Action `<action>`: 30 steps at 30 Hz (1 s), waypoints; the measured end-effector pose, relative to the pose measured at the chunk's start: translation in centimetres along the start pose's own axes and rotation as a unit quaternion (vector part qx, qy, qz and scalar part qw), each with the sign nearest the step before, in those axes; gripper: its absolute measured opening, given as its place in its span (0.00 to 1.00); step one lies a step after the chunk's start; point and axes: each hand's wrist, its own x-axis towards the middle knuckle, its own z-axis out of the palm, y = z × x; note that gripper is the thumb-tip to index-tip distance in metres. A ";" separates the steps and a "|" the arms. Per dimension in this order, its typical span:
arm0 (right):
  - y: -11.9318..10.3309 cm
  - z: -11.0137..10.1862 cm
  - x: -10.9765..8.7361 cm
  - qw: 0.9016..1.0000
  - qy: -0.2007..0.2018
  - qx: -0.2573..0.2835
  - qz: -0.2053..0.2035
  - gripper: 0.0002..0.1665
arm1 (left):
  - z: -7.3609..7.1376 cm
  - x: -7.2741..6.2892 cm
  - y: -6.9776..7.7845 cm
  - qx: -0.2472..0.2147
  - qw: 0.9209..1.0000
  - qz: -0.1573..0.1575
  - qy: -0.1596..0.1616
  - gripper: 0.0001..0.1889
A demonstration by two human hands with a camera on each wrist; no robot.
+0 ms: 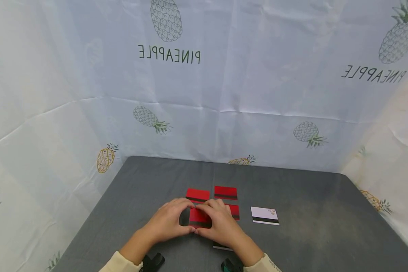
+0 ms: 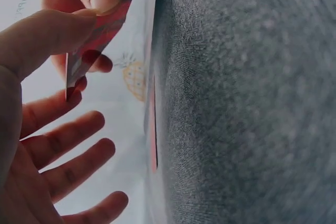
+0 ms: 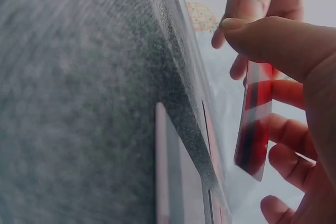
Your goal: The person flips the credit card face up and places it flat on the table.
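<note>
A glossy red card [image 1: 200, 219] with a dark stripe along its near side is held up between both hands, raised off the table. My left hand [image 1: 168, 221] pinches it at thumb and index finger on the left; the other fingers fan out in the left wrist view. My right hand [image 1: 224, 224] grips the same card from the right. Both thumb tips meet at the near edge, and in the right wrist view the card [image 3: 254, 119] tilts, partly hidden behind the right thumb.
Beyond the hands lie red striped cards, one at left [image 1: 198, 194], one at right [image 1: 226, 192] and one half covered [image 1: 234, 212]. A white striped card [image 1: 265, 215] lies to the right. Another card [image 1: 222, 247] shows under the right wrist on the grey table [image 1: 312, 226]. A pineapple-print curtain [image 1: 244, 83] surrounds it.
</note>
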 end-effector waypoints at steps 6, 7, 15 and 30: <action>0.0 -0.1 0.0 1.000 0.014 0.007 -0.005 0.34 | -0.2 0.1 0.2 -0.011 1.000 -0.016 -0.011 0.29; 0.0 -0.1 0.0 1.000 0.014 0.010 -0.005 0.34 | -0.2 0.1 0.2 -0.014 1.000 -0.020 -0.014 0.30; 0.1 -0.1 -0.2 0.998 0.032 0.045 -0.012 0.37 | -0.2 0.0 0.0 -0.034 0.997 -0.054 -0.049 0.38; 0.1 0.1 -0.1 0.980 0.018 0.197 -0.006 0.35 | 0.0 0.1 -0.4 -0.054 0.994 -0.038 -0.082 0.37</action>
